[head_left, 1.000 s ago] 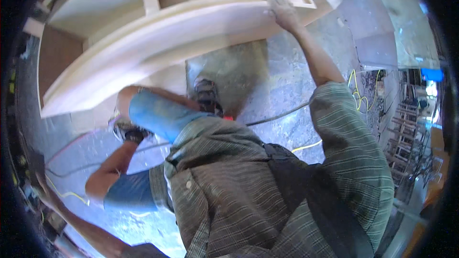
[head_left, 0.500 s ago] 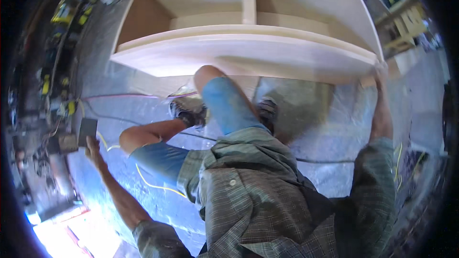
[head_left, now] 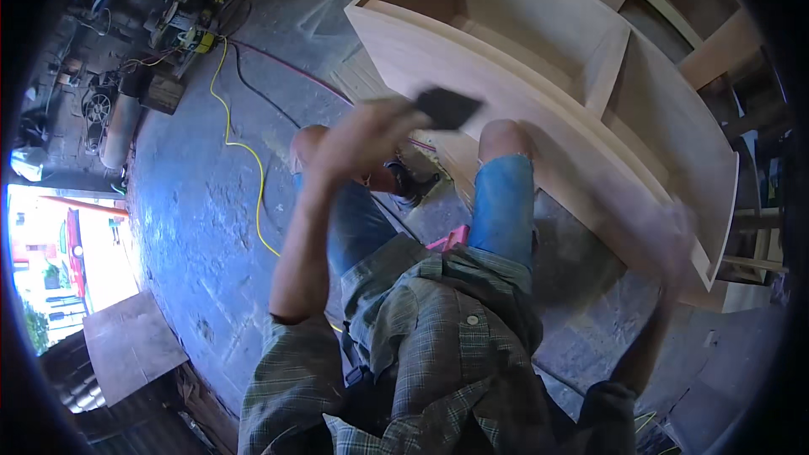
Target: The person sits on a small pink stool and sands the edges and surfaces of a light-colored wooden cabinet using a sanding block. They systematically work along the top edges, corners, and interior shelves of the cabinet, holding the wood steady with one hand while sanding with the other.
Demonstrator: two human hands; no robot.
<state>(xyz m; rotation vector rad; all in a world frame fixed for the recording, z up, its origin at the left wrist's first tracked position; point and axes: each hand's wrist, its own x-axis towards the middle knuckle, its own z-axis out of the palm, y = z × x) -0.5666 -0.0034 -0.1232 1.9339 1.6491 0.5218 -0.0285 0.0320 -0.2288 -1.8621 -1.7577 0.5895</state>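
Observation:
My left hand (head_left: 371, 136) is raised over my knees, its fingers closed on a flat, dark grey piece of sandpaper (head_left: 448, 109). Both are smeared by motion. The sandpaper hangs in front of a pale, unpainted wooden cabinet (head_left: 497, 93), which has a long front panel, a divider and open compartments. At the right end of that panel is my right hand (head_left: 670, 240), so blurred that its fingers do not show clearly. It seems to lie against the wood.
Below my knees a pink-red object (head_left: 451, 238) shows. A yellow cord (head_left: 259, 177) and a dark hose (head_left: 261, 88) cross the concrete floor. Tools and machines (head_left: 109, 114) line the left wall. A bright doorway (head_left: 101, 244) and a leaning board (head_left: 135, 345) are at lower left.
My left hand has swung from the far left to the front of the cabinet with the sandpaper. The view has turned, so the cabinet now sits slanted to the right.

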